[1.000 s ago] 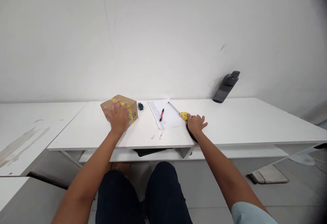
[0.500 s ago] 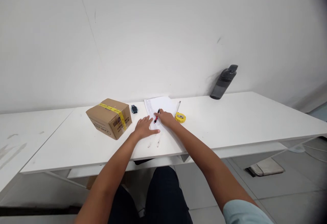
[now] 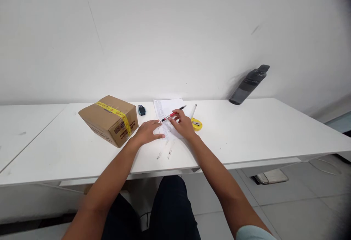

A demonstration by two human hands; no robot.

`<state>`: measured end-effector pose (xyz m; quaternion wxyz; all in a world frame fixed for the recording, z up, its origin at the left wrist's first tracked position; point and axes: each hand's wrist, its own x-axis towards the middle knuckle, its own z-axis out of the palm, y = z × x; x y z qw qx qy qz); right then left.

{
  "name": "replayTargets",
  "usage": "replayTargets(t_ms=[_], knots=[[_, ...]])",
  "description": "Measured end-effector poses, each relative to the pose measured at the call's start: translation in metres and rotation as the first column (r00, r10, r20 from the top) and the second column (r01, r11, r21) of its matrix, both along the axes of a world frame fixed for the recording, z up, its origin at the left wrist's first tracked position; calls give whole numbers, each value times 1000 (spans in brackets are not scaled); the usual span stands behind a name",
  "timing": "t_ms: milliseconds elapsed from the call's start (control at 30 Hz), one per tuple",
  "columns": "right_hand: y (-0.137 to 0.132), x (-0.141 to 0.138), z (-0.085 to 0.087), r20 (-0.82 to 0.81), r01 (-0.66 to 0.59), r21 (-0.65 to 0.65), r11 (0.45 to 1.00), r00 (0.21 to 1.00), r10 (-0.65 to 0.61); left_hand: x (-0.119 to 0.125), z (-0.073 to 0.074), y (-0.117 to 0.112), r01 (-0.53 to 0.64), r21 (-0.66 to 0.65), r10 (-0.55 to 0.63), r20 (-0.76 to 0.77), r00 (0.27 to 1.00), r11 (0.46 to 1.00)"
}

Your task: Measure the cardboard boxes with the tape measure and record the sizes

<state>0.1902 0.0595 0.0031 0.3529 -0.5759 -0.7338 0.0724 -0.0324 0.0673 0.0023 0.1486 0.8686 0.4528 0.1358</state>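
My right hand [image 3: 184,125] is closed on a red and black pen [image 3: 172,114], holding it tilted over a white sheet of paper [image 3: 168,112] on the white table [image 3: 246,130]. My left hand [image 3: 148,132] lies flat with fingers stretched out on the near left corner of that paper. A yellow tape measure [image 3: 196,123] with a short length of blade pulled out sits just right of my right hand. A brown cardboard box [image 3: 109,119] sealed with yellow tape stands left of my left hand.
A small dark device [image 3: 141,110] lies between the box and the paper. A dark bottle [image 3: 249,85] leans against the wall at the back right. A second white table [image 3: 24,123] adjoins on the left. Some smudges [image 3: 164,154] mark the table near its front edge.
My left hand left the box and came to rest on the paper. My right hand left the tape measure, went to the pen and lifted it off the sheet.
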Motion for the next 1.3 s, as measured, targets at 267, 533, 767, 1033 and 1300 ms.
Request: replayTargets(t_ms=[267,533,767,1033,1300], knots=[[-8,-10,-7,-157,-30,-33,999,987,24,-8,-1,6,-64,-67,66,22,998,996],[-10,-8,1,-501,-100,21,995,860,97,-9,-1,4,-70,-56,73,56,996,996],[-7,-15,-2,-637,-63,-52,997,771,15,-12,-5,10,-77,-91,84,78,993,993],[-3,-22,-11,-574,-295,-243,924,811,108,-11,0,6,-82,-97,91,85,992,992],[-1,-22,-12,-519,-158,-268,951,855,-4,-9,2,3,-91,-90,97,67,993,992]])
